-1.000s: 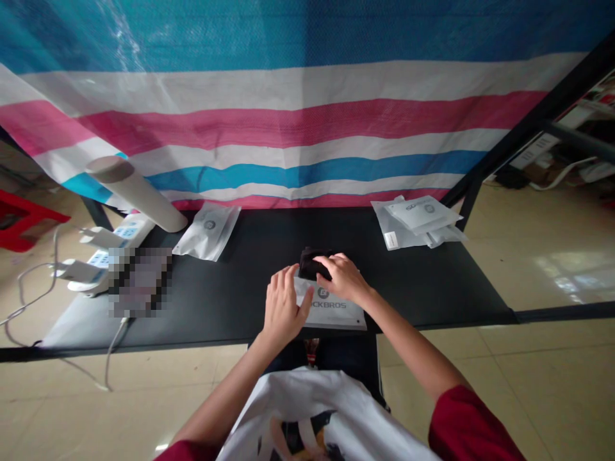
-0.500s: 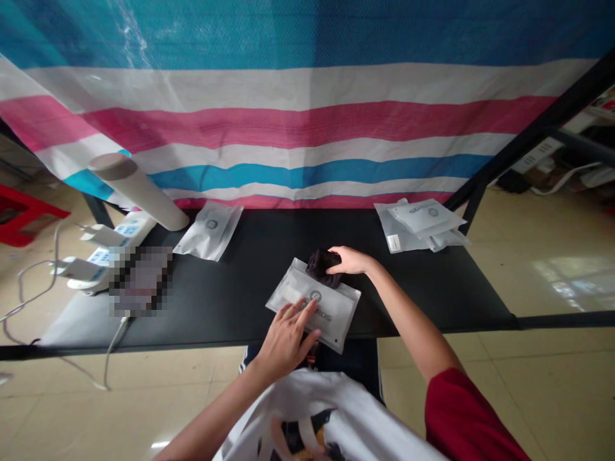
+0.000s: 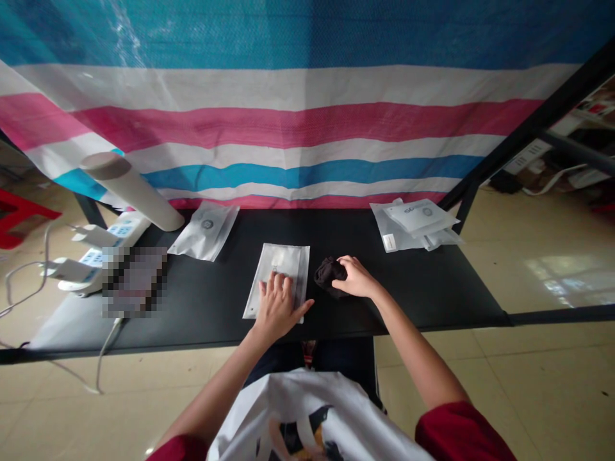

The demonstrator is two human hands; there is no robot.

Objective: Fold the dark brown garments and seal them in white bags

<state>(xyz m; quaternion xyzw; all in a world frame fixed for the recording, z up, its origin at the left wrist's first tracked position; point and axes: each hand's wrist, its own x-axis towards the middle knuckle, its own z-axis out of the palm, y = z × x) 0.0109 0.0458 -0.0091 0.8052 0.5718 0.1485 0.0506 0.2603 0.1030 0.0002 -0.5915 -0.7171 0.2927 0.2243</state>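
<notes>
Left hand (image 3: 277,306) flat on pouch (image 3: 283,257), fingers spread, pinning it steady; right hand (image 3: 358,278) curled on black cloth (image 3: 327,276), grip unclear, near front edge of desk (image 3: 432,307).

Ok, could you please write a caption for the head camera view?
Left hand presses a flat pouch; right hand rests on dark cloth.

Cloth bundle (image 3: 329,275) right of pouch (image 3: 283,261), on table (image 3: 432,288).
</notes>
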